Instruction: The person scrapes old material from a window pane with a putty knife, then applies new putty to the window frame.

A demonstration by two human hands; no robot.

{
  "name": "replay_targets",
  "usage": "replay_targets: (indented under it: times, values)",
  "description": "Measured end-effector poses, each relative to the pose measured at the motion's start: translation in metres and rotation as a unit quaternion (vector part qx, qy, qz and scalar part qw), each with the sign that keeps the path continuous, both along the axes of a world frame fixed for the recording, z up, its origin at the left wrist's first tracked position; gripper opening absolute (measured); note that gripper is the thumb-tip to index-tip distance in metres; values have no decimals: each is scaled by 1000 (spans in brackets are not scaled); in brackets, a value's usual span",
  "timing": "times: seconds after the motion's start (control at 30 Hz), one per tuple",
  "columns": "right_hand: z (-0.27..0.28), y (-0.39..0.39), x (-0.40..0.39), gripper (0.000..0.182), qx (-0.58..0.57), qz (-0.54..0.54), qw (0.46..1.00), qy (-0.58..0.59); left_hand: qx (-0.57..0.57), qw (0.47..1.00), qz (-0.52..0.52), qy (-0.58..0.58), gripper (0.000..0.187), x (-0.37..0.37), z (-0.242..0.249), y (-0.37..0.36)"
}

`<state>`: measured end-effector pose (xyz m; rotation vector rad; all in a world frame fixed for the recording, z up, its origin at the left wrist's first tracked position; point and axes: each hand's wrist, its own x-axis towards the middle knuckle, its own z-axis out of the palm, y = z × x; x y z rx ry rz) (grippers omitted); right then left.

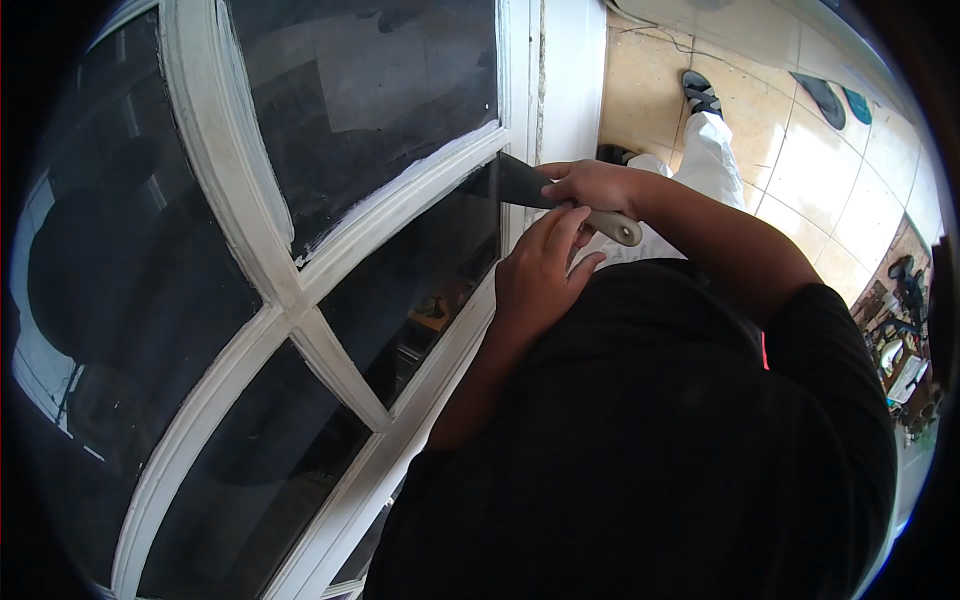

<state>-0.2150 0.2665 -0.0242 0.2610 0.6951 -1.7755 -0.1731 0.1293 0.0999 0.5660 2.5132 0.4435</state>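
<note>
My right hand (597, 186) hides the neck of the scraper (530, 184), clamped on it. The dark, wide blade lies at the white frame (400, 208) – pale handle poking out. Left hand (545, 262): thumb apart, contact unclear.

Over there, panes (370, 70) sit in the frame (285, 300) left of the floor (800, 190); slippers (822, 102) lie near its far edge, clutter (905, 370) along its right

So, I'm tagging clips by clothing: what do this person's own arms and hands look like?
The left hand and right hand are gloveless, with no watch or bracelet showing. The black top has short sleeves, leaving both forearms bare.
</note>
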Motion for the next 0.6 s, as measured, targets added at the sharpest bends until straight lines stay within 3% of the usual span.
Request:
replay_targets:
  times: [0.03, 0.1, 0.23, 0.3, 0.53, 0.6]
  values:
    - [-5, 10, 3, 56, 2, 2, 1000, 3, 2, 1000, 2, 3, 54, 0, 0, -2]
    - [-13, 26, 11, 49, 90, 77, 983, 139, 34, 999, 8, -7, 55, 4, 1, -10]
    - [-15, 41, 18, 40, 167, 129, 956, 205, 8, 999, 37, 26, 55, 4, -10, -23]
    - [2, 44, 16, 34, 222, 124, 941, 224, 37, 989, 141, -28, 57, 5, -32, -37]
    - [-23, 11, 4, 41, 281, 85, 912, 286, 107, 969, 201, -95, 58, 8, -39, -39]
    - [-28, -1, -5, 54, 313, 113, 896, 296, 108, 969, 199, -102, 58, 12, -33, -36]
